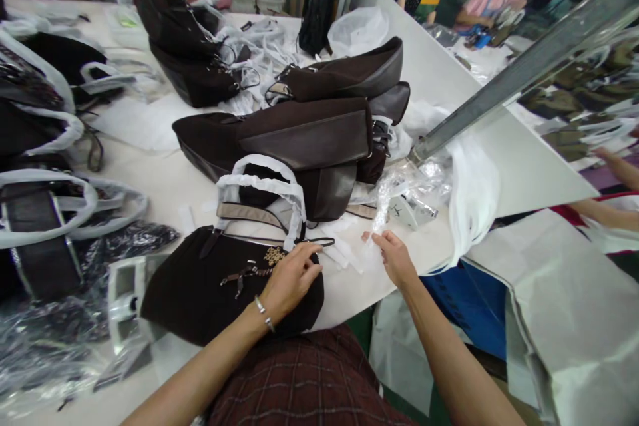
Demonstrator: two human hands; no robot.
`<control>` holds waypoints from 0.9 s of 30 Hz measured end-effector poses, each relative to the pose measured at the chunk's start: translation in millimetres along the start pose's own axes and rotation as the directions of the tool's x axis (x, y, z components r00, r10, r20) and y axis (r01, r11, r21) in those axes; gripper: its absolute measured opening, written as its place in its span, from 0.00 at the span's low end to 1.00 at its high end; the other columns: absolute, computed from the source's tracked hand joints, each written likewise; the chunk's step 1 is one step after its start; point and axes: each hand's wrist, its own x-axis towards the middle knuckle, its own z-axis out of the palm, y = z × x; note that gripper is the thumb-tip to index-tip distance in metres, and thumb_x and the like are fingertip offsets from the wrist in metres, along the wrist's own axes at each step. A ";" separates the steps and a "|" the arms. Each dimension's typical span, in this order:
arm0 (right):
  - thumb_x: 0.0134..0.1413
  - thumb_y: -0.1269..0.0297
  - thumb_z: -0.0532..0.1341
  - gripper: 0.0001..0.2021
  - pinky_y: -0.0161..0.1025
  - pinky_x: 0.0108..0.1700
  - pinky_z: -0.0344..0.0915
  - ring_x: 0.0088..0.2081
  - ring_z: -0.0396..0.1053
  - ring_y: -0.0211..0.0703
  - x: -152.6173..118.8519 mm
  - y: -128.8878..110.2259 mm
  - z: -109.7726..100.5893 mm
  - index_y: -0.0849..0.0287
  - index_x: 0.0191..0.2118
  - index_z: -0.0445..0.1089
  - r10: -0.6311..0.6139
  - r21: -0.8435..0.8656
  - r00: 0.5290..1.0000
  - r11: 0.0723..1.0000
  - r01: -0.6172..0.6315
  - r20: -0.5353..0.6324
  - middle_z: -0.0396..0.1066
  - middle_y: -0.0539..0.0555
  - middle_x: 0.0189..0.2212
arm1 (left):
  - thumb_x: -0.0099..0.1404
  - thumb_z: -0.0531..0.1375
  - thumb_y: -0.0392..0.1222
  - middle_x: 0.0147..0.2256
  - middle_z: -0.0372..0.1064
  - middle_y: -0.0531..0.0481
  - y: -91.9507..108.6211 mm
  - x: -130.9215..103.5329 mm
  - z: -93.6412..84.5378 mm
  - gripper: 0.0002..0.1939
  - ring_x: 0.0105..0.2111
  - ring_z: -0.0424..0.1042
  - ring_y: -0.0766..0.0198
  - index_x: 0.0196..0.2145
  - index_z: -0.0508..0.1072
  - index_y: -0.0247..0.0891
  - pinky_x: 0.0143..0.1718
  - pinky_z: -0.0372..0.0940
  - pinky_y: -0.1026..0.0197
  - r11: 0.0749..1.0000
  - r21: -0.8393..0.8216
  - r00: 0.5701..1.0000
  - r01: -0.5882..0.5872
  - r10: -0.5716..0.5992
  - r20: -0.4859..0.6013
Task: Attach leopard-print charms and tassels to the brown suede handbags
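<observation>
The dark brown handbag (210, 289) lies flat at the near edge of the white table (499, 146), its handles wrapped in white paper; the left hand (289, 279) rests on its right end, fingers loosely curled and pressing the fabric beside a gold charm (274, 255), gripping nothing; the right hand (394, 256), just to the right, lies half open with its fingertips on a strip of crinkled clear plastic (382, 210); whether it pinches the strip cannot be told. Farther off, more brown bags (304, 133) are stacked; the bags at the far left are cut off.
</observation>
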 end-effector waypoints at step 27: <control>0.44 0.59 0.71 0.16 0.40 0.34 0.68 0.28 0.72 0.42 -44.6 -1.1 15.2 0.57 0.33 0.64 -0.017 0.420 0.932 0.896 -0.147 0.361 0.76 0.50 0.29 | 0.56 0.61 0.48 0.21 0.63 0.56 25.7 19.3 94.8 0.13 0.15 0.64 0.71 0.27 0.66 0.35 0.13 0.58 0.71 0.855 -0.335 0.917 0.396 -0.389 0.090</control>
